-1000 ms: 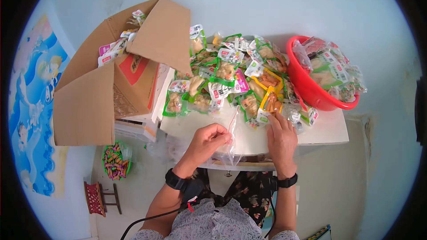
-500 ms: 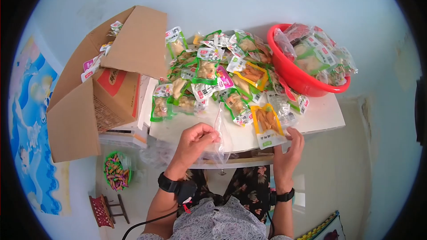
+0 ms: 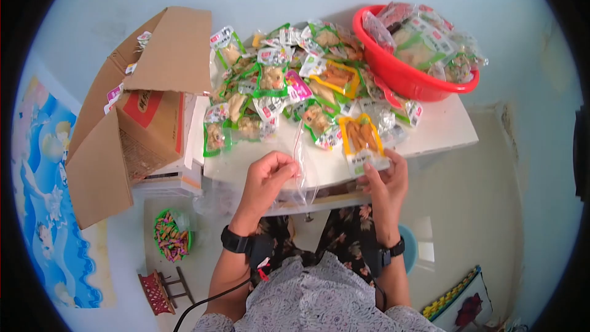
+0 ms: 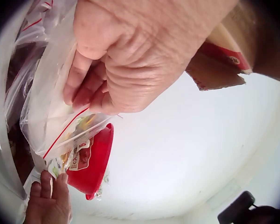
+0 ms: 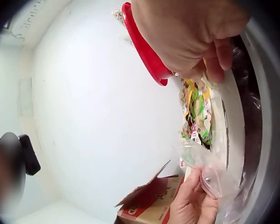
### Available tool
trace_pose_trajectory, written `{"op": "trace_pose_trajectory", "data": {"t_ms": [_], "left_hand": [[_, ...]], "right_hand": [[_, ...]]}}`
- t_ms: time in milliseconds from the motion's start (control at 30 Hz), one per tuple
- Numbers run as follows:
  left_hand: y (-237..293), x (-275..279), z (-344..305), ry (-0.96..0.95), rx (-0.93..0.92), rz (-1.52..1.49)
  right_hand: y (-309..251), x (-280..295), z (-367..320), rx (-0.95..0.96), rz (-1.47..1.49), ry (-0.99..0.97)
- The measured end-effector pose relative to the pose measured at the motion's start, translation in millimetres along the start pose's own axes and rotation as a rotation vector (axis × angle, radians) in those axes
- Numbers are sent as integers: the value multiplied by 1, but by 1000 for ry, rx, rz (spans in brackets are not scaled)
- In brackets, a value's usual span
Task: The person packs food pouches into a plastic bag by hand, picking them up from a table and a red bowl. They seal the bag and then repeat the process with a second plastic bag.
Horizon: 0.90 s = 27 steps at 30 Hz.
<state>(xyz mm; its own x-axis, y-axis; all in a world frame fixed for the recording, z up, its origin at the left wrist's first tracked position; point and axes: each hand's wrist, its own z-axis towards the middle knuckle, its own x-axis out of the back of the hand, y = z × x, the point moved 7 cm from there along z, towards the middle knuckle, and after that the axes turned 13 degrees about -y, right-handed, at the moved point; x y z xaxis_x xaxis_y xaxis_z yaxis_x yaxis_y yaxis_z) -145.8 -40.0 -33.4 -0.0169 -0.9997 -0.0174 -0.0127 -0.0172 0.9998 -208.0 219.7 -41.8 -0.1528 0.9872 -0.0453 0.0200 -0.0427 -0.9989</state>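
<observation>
My left hand (image 3: 265,181) pinches the edge of a clear zip-lock bag (image 3: 307,175), which hangs over the table's front edge. The bag's red seal line runs close by the fingertips in the left wrist view. With thumb and fingers, my right hand (image 3: 388,190) grips the near white end of a yellow-edged snack packet (image 3: 359,135). Brown pieces show through the packet's window. Beyond both hands lies a heap of green-edged snack packets (image 3: 270,80). In the right wrist view the packet is mostly hidden behind the right hand (image 5: 191,32).
An open cardboard box (image 3: 169,55) with packets inside stands at the left of the white table (image 3: 436,126). A red basin (image 3: 399,74) full of packets sits at the back right. On the floor at left are a green basket of wrapped pieces (image 3: 173,240) and a small stool (image 3: 153,292).
My right hand has drawn the yellow-edged packet off the heap toward the front edge and now grips its near end. My left hand keeps its pinch on the bag. The head view has shifted.
</observation>
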Motion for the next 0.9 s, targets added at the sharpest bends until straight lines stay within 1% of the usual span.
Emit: {"op": "trace_pose_trajectory", "data": {"t_ms": [133,233,267,367,400,500,600,700,800,900], "left_hand": [[2,-6,-1,-9,-11,27],[-1,-5,-2,-16,-17,13],[0,-5,-1,-12,-16,29],[-2,-7,-1,0,-7,51],[-2,-8,-1,6,-8,47],[-3,-12,-2,10,-11,34],[-3,-12,0,8,-17,76],[-5,-14,1,15,-31,75],[-1,-15,0,43,-36,70],[6,-18,-4,43,5,93]], "right_hand": [[-2,-4,0,245,-63,12],[-28,4,-16,547,-475,115],[-29,8,-17,617,-528,142],[-26,23,-14,500,-377,177],[-9,32,-6,367,-160,156],[11,32,4,85,155,68],[11,23,9,36,75,26],[33,26,23,55,112,-51],[14,23,12,249,263,19],[-16,26,-7,243,326,12]]}}
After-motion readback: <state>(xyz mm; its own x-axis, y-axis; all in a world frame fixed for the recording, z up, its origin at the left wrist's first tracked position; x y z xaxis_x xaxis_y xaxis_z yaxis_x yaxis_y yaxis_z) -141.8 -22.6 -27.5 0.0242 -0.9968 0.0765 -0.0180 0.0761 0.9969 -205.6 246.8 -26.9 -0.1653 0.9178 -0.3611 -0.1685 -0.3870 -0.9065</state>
